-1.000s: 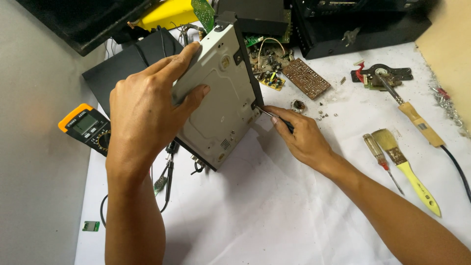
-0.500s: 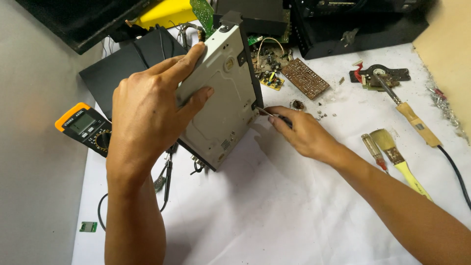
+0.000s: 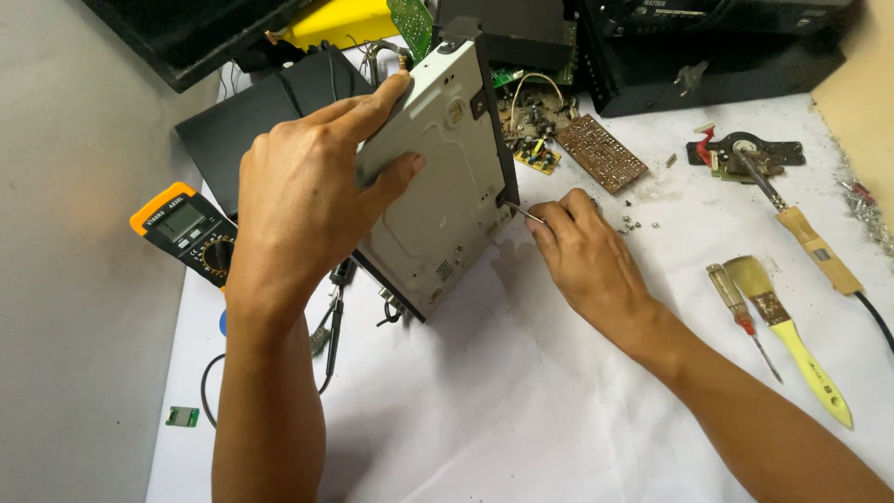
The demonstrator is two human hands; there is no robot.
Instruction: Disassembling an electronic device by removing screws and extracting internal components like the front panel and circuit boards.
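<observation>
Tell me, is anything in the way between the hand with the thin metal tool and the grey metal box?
Nothing visible. The right hand has the thin metal tool tip right at the edge of the grey metal box, which the left hand holds tilted up.

Two hands at work: left [image 3: 298,200], right [image 3: 582,256]. One metal drive casing [image 3: 438,186], one multimeter [image 3: 186,231], one soldering iron [image 3: 805,237], one paintbrush [image 3: 787,321], one small red-handled screwdriver [image 3: 736,307], one thin tool [image 3: 526,213] in the right hand. Two bare circuit boards near the far edge of the surface [image 3: 521,410], brown [image 3: 601,152] and green [image 3: 411,20], plus several loose screws [image 3: 638,222], too small to count.
</observation>
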